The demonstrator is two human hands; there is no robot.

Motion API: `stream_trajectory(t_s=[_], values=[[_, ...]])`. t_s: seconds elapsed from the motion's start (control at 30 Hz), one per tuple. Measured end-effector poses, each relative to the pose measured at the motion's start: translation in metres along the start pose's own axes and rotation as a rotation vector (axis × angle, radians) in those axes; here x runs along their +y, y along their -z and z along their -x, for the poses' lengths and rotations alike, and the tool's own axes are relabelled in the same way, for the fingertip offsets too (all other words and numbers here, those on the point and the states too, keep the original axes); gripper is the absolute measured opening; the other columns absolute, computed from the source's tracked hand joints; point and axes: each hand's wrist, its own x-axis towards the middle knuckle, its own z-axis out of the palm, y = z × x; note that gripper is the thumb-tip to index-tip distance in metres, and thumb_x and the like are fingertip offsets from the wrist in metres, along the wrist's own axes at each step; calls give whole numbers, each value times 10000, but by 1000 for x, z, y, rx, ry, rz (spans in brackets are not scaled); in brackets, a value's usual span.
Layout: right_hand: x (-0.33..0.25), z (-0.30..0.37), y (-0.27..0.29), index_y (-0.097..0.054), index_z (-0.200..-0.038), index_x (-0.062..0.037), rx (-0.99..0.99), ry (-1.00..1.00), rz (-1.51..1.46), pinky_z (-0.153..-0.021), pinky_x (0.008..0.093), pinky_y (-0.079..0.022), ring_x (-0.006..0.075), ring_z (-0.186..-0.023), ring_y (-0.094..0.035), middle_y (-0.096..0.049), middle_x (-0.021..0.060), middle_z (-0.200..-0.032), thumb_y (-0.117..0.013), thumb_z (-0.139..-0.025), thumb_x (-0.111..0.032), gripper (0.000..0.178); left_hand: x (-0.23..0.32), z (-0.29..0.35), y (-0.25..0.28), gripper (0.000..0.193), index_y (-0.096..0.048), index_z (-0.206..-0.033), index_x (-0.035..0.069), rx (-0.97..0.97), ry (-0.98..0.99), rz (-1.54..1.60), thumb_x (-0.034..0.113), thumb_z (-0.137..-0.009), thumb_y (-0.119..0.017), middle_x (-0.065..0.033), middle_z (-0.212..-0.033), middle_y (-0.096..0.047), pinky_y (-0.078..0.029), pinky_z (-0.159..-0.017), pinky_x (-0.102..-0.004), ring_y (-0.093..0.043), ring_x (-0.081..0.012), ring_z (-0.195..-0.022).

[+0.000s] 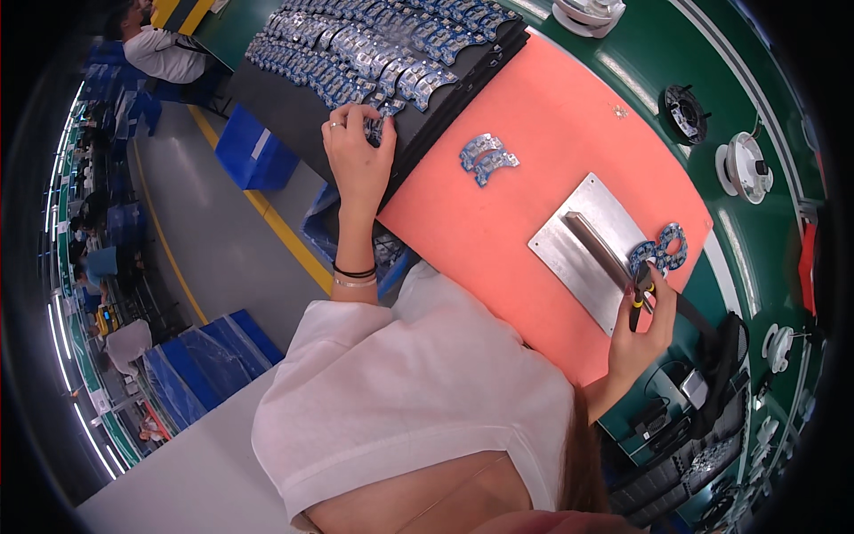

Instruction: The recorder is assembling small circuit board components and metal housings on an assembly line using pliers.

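My left hand (358, 151) reaches to the near edge of a black tray (298, 120), its fingers closed around a curved blue circuit board (374, 132). Rows of similar blue circuit boards (356, 49) cover the tray. Over at the right, my right hand (648, 322) is wrapped round hand cutters (637, 307) with black and yellow handles. Just beyond its fingers, ring-shaped blue circuit boards (673, 245) lie by a metal plate (569, 236) that has a raised bar (594, 247). Two curved boards (489, 160) rest on the orange mat between my hands.
The orange mat (551, 107) covers the green bench (614, 44). Small scraps (620, 111) lie on it. White round housings (745, 167) and a black round part (685, 114) stand along the far side. A blue bin (256, 151) is on the floor at left; a person (165, 53) sits beyond.
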Motion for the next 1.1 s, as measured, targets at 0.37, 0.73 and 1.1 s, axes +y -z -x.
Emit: stream_trajectory(t_s=[0.37, 0.73, 1.1], values=[[0, -8, 1, -682, -1186, -33, -2, 67, 33, -824, 357, -496, 273, -905, -634, -677, 120, -1050, -692, -731, 101, 475, 47, 9, 4, 129, -696, -949, 72, 13, -201, 144, 64, -826, -736, -113, -1042, -648, -459, -844, -414, -575, -310, -1002], [-1, -9, -3, -677, -1204, -33, -12, 80, 16, -808, 355, -514, 277, -908, -634, -666, 135, -1040, -692, -740, 109, 485, 62, 34, -46, 303, -658, -1133, 4, -441, -121, 173, 104, -854, -726, -144, -1112, -629, -530, -857, -421, -609, -334, -1006], [-3, -13, -1, -676, -1204, -34, 8, 96, 28, -795, 355, -512, 270, -893, -628, -660, 130, -1030, -682, -743, 107, 482, 42, 16, 11, 289, -739, -1101, 37, 13, -50, 58, 92, -821, -781, -109, -1014, -703, -528, -797, -378, -646, -274, -901]])
